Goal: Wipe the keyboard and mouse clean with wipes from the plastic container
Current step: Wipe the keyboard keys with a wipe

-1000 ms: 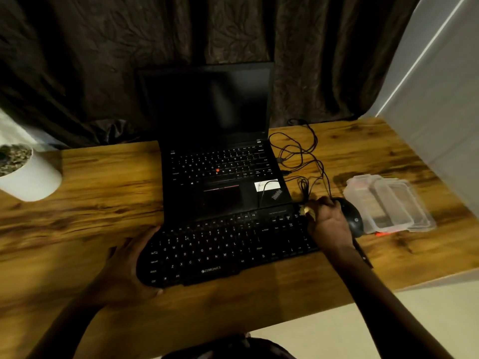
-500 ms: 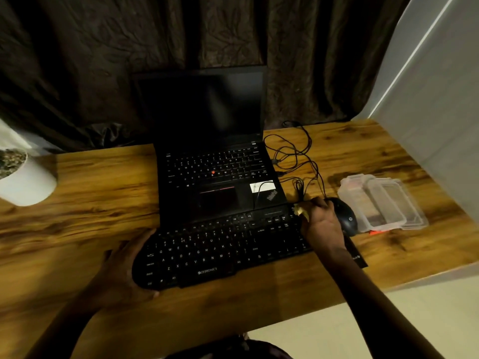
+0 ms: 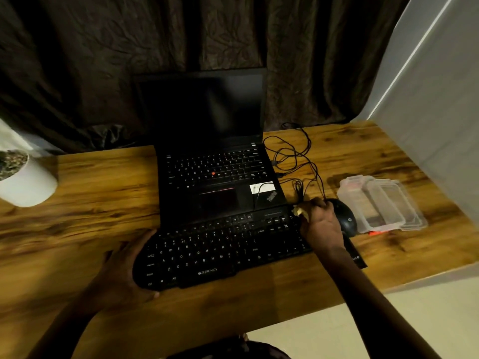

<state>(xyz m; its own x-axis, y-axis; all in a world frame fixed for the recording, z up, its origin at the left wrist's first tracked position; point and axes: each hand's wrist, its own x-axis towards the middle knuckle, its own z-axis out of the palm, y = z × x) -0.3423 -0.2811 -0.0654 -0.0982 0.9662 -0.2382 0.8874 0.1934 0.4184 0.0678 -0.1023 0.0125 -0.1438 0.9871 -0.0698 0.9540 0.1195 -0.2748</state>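
A black keyboard (image 3: 220, 252) lies on the wooden table in front of an open laptop. My left hand (image 3: 121, 273) grips its left end. My right hand (image 3: 320, 224) rests at the keyboard's far right corner, fingers closed on a small crumpled pale wipe (image 3: 300, 211). A black mouse (image 3: 346, 218) sits just right of that hand on a dark mouse pad. The clear plastic container (image 3: 383, 203) stands to the right of the mouse, its lid beside or under it.
A black laptop (image 3: 215, 161) with a dark screen stands behind the keyboard. Tangled black cables (image 3: 293, 156) lie to its right. A white plant pot (image 3: 26, 180) sits at the far left. A white wall (image 3: 427, 99) borders the table's right side; dark curtains hang behind.
My right hand with the wipe has stayed at the keyboard's right end with only slight movement. The left hand keeps its hold. The view shifted a little.
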